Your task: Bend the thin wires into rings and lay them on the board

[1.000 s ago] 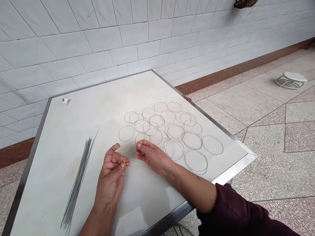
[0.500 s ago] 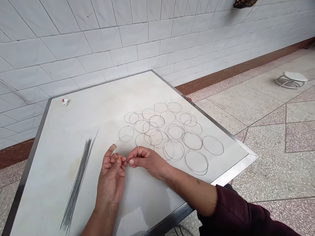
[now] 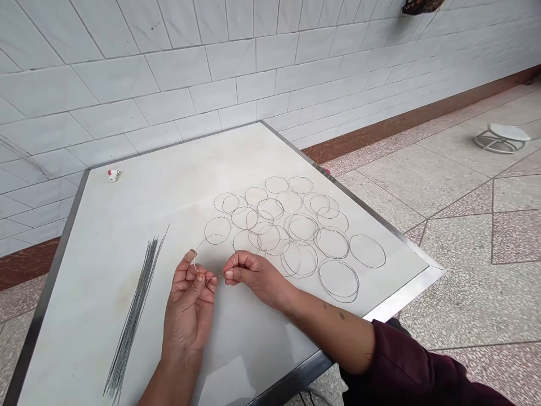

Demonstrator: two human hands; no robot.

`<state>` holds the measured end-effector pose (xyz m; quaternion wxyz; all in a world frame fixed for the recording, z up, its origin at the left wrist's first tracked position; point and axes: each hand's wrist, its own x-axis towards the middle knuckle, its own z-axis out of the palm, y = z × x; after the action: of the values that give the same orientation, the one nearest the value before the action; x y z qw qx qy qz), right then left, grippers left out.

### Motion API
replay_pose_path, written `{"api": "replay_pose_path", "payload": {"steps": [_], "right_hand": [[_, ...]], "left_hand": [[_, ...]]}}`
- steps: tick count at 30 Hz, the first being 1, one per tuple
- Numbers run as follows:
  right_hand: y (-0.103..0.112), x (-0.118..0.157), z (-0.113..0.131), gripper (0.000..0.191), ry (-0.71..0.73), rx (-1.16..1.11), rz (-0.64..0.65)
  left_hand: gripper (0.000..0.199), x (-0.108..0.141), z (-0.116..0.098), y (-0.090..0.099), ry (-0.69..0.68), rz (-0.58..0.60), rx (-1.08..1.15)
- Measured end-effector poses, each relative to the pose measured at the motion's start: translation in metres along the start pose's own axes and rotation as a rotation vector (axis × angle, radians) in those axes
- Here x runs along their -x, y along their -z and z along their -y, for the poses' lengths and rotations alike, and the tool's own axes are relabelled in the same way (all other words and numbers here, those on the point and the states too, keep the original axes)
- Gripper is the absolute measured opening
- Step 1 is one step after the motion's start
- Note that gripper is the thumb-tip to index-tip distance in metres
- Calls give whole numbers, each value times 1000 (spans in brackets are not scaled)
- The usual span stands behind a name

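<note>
Compared with a second ago, the right hand (image 3: 256,276) is sitting nearer the left hand (image 3: 188,307); since half a second ago, a slim gap is opening between their fingertips. Both hands are pinching one bowed wire loop (image 3: 217,277), thumbs pressing against fingers, and it is curving between them over the table (image 3: 84,254). The smooth, pale tabletop is wearing a metal edge. Thin, round wire rings (image 3: 289,228) are overlapping beyond the right hand, while straight grey wires (image 3: 135,316) are lying bundled beside the left hand.
</note>
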<state>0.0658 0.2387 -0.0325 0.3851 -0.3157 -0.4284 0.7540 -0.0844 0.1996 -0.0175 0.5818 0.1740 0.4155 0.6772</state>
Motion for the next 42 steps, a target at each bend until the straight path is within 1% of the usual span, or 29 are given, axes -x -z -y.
{"api": "replay_pose_path", "payload": {"steps": [4, 12, 17, 21, 25, 30, 35, 40, 42], "right_hand": [[2, 0, 0, 28, -16, -43, -8], [9, -2, 0, 32, -111, -273, -41], [9, -1, 2, 34, -153, -324, -19], [7, 1, 6, 36, -132, -282, 6], [7, 1, 6, 32, -98, -250, 49], [7, 1, 5, 29, -41, -117, 85], [4, 3, 4, 37, 42, 13, 131], [4, 2, -1, 28, 73, -16, 165], [3, 1, -3, 24, 91, -29, 150]], "left_hand": [[48, -2, -2, 1, -11, -2, -10], [53, -4, -10, 3, 9, 33, -67], [53, -4, -12, 2, 5, 23, -100], [51, -4, -10, 2, -9, -17, -90], [49, -4, -9, 2, -5, -38, -62], [43, -3, -9, 1, 8, -70, -38], [41, -2, -7, 0, 43, -92, -14], [37, -1, -6, -1, 67, -115, 15], [37, -1, -6, -1, 75, -116, 20]]}}
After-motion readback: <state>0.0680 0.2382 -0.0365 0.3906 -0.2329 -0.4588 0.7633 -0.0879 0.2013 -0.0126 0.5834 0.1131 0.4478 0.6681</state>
